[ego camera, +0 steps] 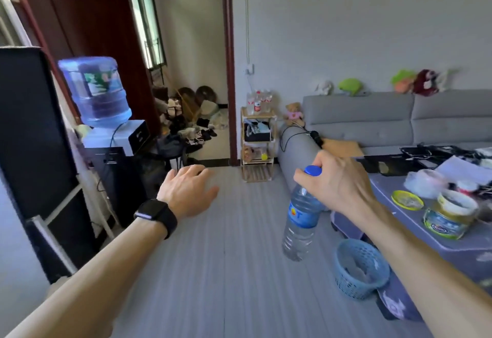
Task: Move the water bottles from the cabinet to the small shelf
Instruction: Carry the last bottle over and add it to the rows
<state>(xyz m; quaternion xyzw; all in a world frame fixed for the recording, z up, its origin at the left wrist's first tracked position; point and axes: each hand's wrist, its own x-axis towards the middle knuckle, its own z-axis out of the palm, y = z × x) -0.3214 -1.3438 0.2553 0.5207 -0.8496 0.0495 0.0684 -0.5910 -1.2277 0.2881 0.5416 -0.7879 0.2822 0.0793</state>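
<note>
Right hand grips a clear, seemingly ribbed plastic water bottle

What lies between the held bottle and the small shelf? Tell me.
Head view: only bare floor between the bottle and the shelf; the sofa stands beside.

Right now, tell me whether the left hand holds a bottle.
No: the left hand is open and empty; the right hand grips the water bottle near its cap.
</note>
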